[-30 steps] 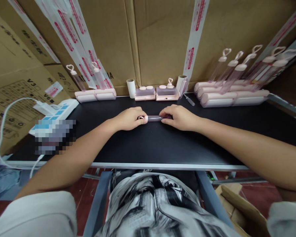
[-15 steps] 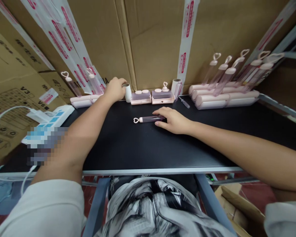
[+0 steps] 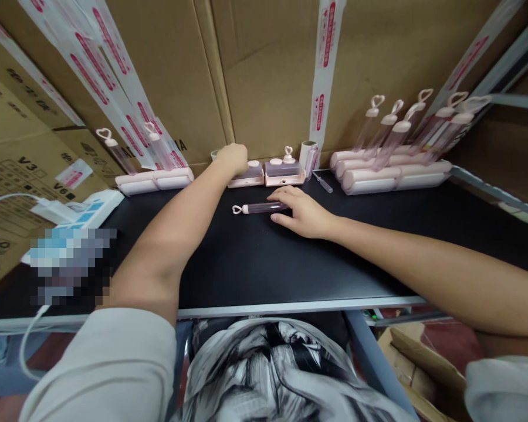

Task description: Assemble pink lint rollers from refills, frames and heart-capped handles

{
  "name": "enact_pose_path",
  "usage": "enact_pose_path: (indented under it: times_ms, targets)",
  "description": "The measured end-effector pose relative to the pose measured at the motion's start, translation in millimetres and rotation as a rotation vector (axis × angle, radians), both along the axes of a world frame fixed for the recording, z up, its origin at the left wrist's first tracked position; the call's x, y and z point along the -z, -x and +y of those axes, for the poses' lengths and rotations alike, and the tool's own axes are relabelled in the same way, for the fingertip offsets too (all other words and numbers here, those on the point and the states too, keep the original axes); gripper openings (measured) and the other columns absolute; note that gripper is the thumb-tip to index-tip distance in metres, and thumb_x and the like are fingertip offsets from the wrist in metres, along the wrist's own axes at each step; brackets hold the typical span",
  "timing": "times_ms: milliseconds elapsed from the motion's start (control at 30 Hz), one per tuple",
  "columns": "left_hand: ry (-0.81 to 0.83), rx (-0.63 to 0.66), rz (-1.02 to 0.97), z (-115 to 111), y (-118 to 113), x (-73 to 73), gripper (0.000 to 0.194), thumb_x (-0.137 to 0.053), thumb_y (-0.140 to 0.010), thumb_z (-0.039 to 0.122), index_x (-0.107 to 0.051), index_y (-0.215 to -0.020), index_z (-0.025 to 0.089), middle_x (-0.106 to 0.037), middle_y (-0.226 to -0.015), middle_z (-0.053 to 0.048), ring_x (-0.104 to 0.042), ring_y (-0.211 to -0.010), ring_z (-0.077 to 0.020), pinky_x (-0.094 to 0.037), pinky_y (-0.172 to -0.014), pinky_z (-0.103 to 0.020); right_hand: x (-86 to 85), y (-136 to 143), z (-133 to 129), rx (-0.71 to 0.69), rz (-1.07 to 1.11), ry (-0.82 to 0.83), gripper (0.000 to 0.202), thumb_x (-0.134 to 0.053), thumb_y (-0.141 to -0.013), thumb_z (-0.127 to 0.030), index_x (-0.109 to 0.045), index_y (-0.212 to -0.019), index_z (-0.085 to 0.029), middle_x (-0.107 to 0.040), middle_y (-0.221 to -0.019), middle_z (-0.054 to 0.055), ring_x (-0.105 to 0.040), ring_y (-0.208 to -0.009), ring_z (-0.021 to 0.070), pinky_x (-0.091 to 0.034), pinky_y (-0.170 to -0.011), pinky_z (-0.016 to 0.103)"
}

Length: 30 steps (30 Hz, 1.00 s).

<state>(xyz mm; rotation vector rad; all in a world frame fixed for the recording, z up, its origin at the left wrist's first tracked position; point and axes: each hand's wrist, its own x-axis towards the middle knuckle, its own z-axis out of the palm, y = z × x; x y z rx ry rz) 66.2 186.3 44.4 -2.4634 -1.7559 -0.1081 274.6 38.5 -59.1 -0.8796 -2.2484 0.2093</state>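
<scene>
My right hand (image 3: pixel 300 214) rests on the black table. Its thumb and fingers loosely straddle the end of a clear purplish tube with a pink heart-ring cap (image 3: pixel 264 207), which lies flat and points left. My left hand (image 3: pixel 232 159) reaches over the left of two small pink-and-purple cases (image 3: pixel 246 180). Its back faces me and hides the fingertips, so I cannot make out a grip. The second case (image 3: pixel 285 176) stands just right of it, with a round pink button and a small heart-ring piece on top.
A white cylinder (image 3: pixel 214 155) is mostly behind my left hand. Another cylinder (image 3: pixel 308 153) and a small screwdriver (image 3: pixel 323 184) are near the right case. Pink rolls with upright heart-topped tubes (image 3: pixel 396 176) stand right, others (image 3: pixel 154 179) left. A power strip (image 3: pixel 85 214) lies far left.
My left hand has moved right, from beside the white cylinder to over the left case, now covering most of the cylinder. My right hand stays at the tube; the view has shifted slightly.
</scene>
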Motion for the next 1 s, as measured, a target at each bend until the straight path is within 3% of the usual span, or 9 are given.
enact_pose_path:
  times_ms: [100, 200, 333, 433, 600, 800, 900, 1000]
  targets:
    - [-0.009, -0.093, 0.083, 2, 0, -4.1, 0.043, -0.078, -0.089, 0.031, -0.080, -0.127, 0.010, -0.077, -0.129, -0.025, -0.071, -0.126, -0.0427, -0.058, -0.108, -0.051, 1.4, 1, 0, 0.012, 0.018, 0.007, 0.042, -0.070, -0.097, -0.034, -0.072, -0.136, -0.018, -0.068, -0.138, 0.019, -0.066, -0.131, 0.0354, -0.051, -0.118, 0.060]
    - [-0.035, -0.065, 0.021, 1, 8, -17.4, 0.043, -0.083, -0.086, 0.037, -0.082, -0.121, 0.012, -0.078, -0.125, -0.021, -0.071, -0.123, -0.0396, -0.057, -0.108, -0.048, 2.2, 2, 1, 0.023, 0.033, 0.015, 0.041, -0.071, -0.096, -0.034, -0.071, -0.136, -0.021, -0.068, -0.139, 0.018, -0.065, -0.131, 0.0358, -0.050, -0.120, 0.061]
    - [-0.110, -0.100, -0.118, 2, 36, -43.5, 0.034, -0.087, -0.081, 0.042, -0.083, -0.107, 0.019, -0.080, -0.107, -0.012, -0.072, -0.109, -0.0320, -0.056, -0.096, -0.040, 1.9, 3, 2, 0.023, 0.034, 0.018, 0.042, -0.070, -0.096, -0.034, -0.071, -0.136, -0.020, -0.069, -0.139, 0.018, -0.065, -0.131, 0.0364, -0.049, -0.120, 0.061]
    - [-0.139, -0.152, -0.160, 6, 63, -53.8, 0.037, -0.088, -0.080, 0.044, -0.082, -0.105, 0.017, -0.078, -0.095, -0.007, -0.068, -0.099, -0.0238, -0.052, -0.090, -0.035, 1.9, 4, 2, 0.020, 0.021, 0.019, 0.043, -0.069, -0.097, -0.034, -0.071, -0.137, -0.017, -0.068, -0.139, 0.019, -0.065, -0.132, 0.0365, -0.050, -0.119, 0.059]
    - [-0.122, -0.132, -0.262, 22, 88, -42.6, 0.044, -0.093, -0.077, 0.051, -0.078, -0.096, 0.014, -0.067, -0.074, 0.001, -0.057, -0.097, -0.0157, -0.041, -0.090, -0.030, 2.9, 4, 2, 0.026, 0.030, 0.027, 0.042, -0.070, -0.096, -0.034, -0.071, -0.136, -0.019, -0.068, -0.138, 0.018, -0.065, -0.130, 0.0358, -0.051, -0.118, 0.059]
    - [-0.096, -0.109, -0.270, 33, 90, -34.1, 0.043, -0.092, -0.074, 0.056, -0.074, -0.077, 0.017, -0.046, -0.055, 0.007, -0.048, -0.085, -0.0118, -0.035, -0.084, -0.030, 2.7, 3, 1, 0.023, 0.041, 0.024, 0.041, -0.071, -0.096, -0.034, -0.072, -0.135, -0.020, -0.069, -0.138, 0.018, -0.066, -0.130, 0.0364, -0.051, -0.118, 0.061]
    - [-0.090, -0.167, -0.199, 28, 84, -34.9, 0.042, -0.090, -0.077, 0.055, -0.079, -0.087, 0.016, -0.052, -0.059, 0.005, -0.054, -0.088, -0.0140, -0.038, -0.083, -0.030, 2.7, 3, 1, 0.025, 0.036, 0.017, 0.041, -0.071, -0.096, -0.033, -0.072, -0.135, -0.020, -0.069, -0.139, 0.018, -0.066, -0.131, 0.0363, -0.051, -0.118, 0.060]
    - [-0.108, -0.213, -0.133, 22, 76, -33.9, 0.037, -0.089, -0.079, 0.048, -0.081, -0.094, 0.016, -0.068, -0.075, -0.003, -0.065, -0.098, -0.0221, -0.044, -0.083, -0.033, 2.5, 4, 1, 0.026, 0.031, 0.010, 0.041, -0.070, -0.096, -0.033, -0.071, -0.135, -0.018, -0.069, -0.139, 0.019, -0.066, -0.131, 0.0364, -0.051, -0.119, 0.060]
